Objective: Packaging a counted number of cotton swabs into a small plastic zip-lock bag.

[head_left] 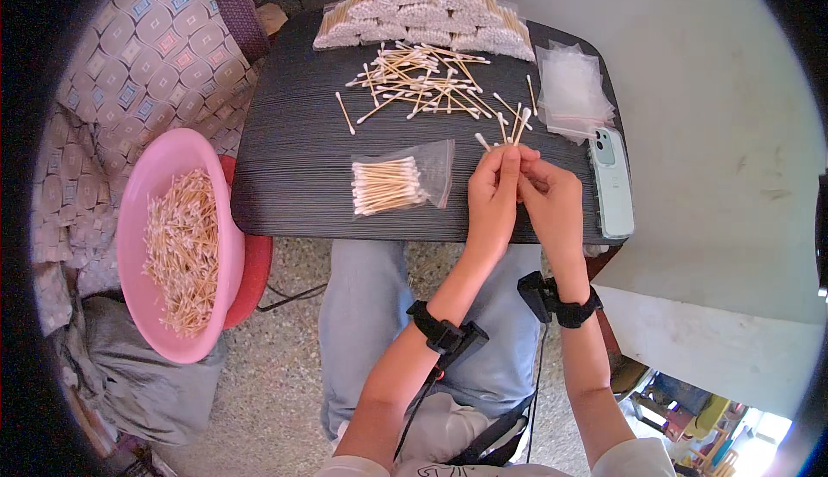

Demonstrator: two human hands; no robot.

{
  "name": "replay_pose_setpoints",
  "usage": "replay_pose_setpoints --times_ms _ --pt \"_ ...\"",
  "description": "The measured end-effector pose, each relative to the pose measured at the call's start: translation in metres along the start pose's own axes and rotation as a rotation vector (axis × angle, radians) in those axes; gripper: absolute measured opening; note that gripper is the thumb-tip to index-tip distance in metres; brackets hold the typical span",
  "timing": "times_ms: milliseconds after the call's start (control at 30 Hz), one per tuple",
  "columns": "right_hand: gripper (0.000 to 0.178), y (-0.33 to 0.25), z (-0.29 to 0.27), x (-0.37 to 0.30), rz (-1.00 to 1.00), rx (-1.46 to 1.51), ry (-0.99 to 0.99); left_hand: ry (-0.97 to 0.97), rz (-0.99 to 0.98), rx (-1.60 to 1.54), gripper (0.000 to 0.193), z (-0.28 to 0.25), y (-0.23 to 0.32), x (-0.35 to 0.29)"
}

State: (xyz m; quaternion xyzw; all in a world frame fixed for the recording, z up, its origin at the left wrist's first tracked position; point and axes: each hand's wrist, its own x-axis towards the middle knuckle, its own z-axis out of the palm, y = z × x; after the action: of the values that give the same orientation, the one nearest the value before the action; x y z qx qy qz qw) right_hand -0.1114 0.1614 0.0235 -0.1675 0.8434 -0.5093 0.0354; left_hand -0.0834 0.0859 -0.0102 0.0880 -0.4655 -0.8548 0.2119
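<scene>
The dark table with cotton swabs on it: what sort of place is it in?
Probably a room in a home, though I can't be certain. Patterned, upholstery-like fabric at the left, a pink basin full of cotton swabs, and a small table suggest it.

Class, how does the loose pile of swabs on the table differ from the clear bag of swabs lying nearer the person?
The loose pile sits uncovered, while the clear bag holds its swabs inside. Swabs in the pile point many ways; those in the bag lie nearly parallel. The pile spreads wider than the bag. Both lie on the dark table and show white-tipped swabs.
</scene>
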Motion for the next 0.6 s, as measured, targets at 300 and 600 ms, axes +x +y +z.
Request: replay_pose_setpoints --times_ms 300,600 --pt "0.014 -0.009 0.005 -0.013 0.038 0.109 0.098 -0.025 -0.095 -0.082 0.031 0.000 0.007 -0.002" --pt "0.015 0.000 -0.005 -0.031 0.099 0.426 0.105 -0.081 0.016 -0.231 0.028 -0.001 0.005 0.001"
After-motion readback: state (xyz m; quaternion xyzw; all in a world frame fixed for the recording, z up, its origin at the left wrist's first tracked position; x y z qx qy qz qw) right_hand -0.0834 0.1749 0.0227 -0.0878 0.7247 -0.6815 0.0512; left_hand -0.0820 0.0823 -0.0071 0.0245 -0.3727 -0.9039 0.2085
